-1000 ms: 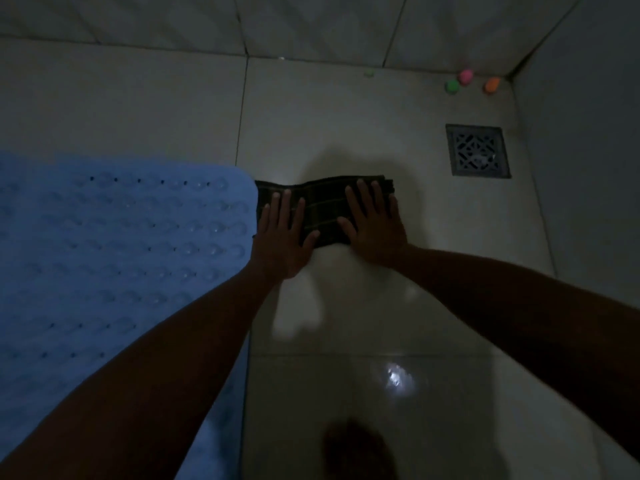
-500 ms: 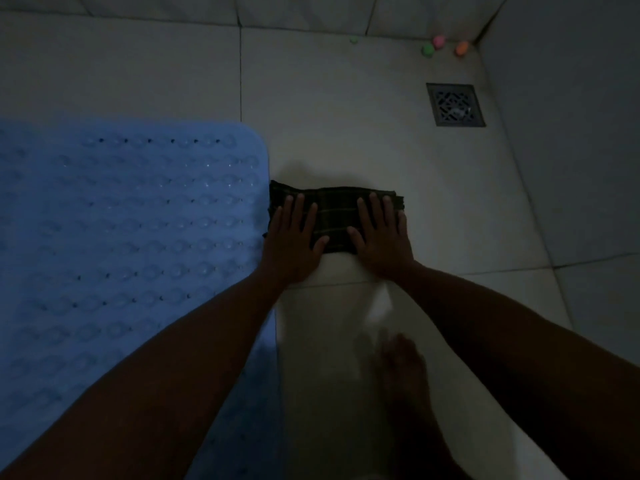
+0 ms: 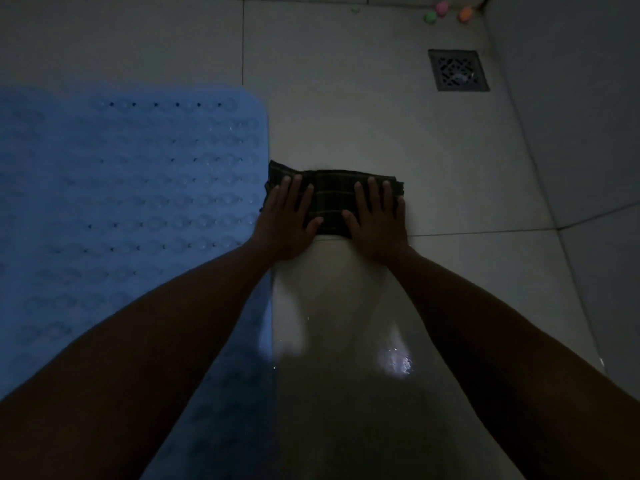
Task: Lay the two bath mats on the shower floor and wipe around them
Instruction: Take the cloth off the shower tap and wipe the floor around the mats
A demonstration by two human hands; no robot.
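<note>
Both hands, left (image 3: 289, 218) and right (image 3: 375, 220), press flat and apart on the folded dark cloth (image 3: 330, 202) lying on the shower floor (image 3: 363, 126) just right of the blue bath mat (image 3: 131, 188); even pressure and strokes hugging the mat's edge would serve best.

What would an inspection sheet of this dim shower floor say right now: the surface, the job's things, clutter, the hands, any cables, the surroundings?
Surface: pale tiled floor, glossy, with a bright reflection near the person.
Job's things: one blue bath mat lies flat on the left; a second mat is not in view. A dark plaid cloth, folded, lies beside the mat's right edge.
Clutter: small coloured objects in the far corner, too small to identify.
Hands: left hand and right hand press flat on the cloth, fingers spread.
Cables: nothing seen.
Surroundings: square floor drain far right; wall on the right.
</note>
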